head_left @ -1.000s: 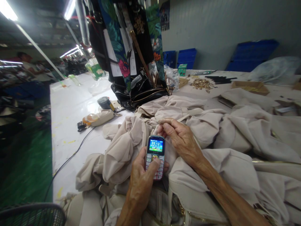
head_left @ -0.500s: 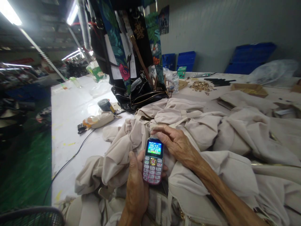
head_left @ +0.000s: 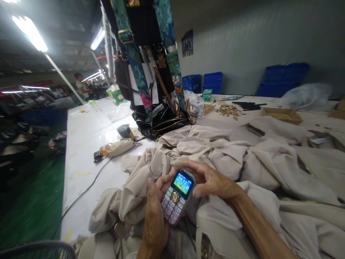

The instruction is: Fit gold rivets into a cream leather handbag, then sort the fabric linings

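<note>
A small keypad mobile phone with a lit screen reading 05:12 is held over a heap of beige fabric bags. It leans to the right, its screen and white keys facing up at me. My left hand cradles its lower left side, thumb upright beside the keys and some fingers hidden behind it. Around the upper right corner curls my right hand, its thumb at the right edge and its fingers by the top.
Black bags with floral straps hang and rest behind the heap. Left of it lie a tape roll, a beige pouch and a black cable. Gold metal fittings, black strips and a cardboard tray lie farther back.
The phone has turned from nearly upright to leaning right. My right thumb has moved from above the screen to the phone's right edge. The whole view has shifted slightly upward.
</note>
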Demonstrator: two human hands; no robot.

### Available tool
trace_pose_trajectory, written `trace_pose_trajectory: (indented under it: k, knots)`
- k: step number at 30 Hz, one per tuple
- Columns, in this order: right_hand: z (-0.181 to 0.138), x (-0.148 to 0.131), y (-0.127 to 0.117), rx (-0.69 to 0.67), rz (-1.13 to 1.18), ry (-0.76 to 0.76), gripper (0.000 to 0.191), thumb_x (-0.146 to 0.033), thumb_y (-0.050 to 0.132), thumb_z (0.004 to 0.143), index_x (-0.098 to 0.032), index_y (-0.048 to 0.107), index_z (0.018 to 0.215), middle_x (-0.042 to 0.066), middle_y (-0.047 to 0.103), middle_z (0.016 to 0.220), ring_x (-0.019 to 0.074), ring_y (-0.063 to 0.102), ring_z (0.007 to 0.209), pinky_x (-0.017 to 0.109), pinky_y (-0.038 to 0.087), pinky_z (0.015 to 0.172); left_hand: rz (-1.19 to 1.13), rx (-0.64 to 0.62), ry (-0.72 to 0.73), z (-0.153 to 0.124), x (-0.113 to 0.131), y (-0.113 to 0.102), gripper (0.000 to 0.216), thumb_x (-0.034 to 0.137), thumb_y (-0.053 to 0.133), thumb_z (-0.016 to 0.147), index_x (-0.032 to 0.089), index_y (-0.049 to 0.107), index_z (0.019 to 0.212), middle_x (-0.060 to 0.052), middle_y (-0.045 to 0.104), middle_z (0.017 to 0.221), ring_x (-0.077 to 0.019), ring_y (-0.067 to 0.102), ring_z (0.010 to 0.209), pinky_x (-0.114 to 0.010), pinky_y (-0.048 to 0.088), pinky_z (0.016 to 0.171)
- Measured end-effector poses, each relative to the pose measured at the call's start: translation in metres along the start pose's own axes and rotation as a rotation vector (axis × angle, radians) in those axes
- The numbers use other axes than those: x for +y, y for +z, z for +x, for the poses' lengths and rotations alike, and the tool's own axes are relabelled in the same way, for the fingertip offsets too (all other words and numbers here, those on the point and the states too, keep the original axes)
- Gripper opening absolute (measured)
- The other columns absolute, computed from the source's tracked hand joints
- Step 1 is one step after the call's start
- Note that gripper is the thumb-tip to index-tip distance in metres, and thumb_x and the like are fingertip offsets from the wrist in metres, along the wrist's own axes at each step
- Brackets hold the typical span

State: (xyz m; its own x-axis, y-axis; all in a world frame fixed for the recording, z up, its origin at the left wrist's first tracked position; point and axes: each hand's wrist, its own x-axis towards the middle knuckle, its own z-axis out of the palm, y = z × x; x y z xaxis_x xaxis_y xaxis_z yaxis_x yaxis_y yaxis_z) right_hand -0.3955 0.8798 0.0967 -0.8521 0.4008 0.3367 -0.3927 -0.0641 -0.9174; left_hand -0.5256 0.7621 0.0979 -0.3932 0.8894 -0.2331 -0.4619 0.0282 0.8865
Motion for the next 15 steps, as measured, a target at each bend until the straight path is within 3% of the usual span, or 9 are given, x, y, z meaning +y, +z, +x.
trace_pose_trajectory:
  k: [5, 9, 15]
  knots:
    - [-0.006, 0.003, -0.004, 0.062, 0.103, 0.032, 0.069, -0.034, 0.087, 0.064, -0.024, 0.058, 0.126, 0.005, 0.059, 0.121, 0.0196, 0.054, 0.114, 0.03, 0.04, 0.098, 0.01, -0.022, 0.07, 0.003, 0.005, 0.009, 0.073, 0.073, 0.044, 0.081, 0.011, 0.06, 0.114, -0.014, 0.071, 0.099, -0.0237, 0.067, 0.084, -0.031, 0.053, 0.069]
    - [-0.01, 0.006, -0.009, 0.127, 0.154, 0.022, 0.073, -0.033, 0.087, 0.061, -0.022, 0.057, 0.127, 0.007, 0.058, 0.125, 0.022, 0.054, 0.115, 0.033, 0.042, 0.097, 0.076, -0.027, 0.211, 0.009, 0.008, 0.013, 0.071, 0.075, 0.039, 0.082, 0.011, 0.063, 0.103, -0.013, 0.071, 0.09, -0.0218, 0.066, 0.079, -0.03, 0.051, 0.068]
    - [-0.013, 0.003, -0.011, 0.108, 0.22, -0.021, 0.069, -0.03, 0.086, 0.061, -0.021, 0.059, 0.123, 0.008, 0.062, 0.118, 0.0229, 0.055, 0.114, 0.035, 0.042, 0.098, 0.223, 0.018, 0.408, 0.042, 0.021, 0.009, 0.06, 0.067, 0.035, 0.088, 0.013, 0.06, 0.097, -0.011, 0.069, 0.088, -0.0195, 0.066, 0.081, -0.029, 0.051, 0.073]
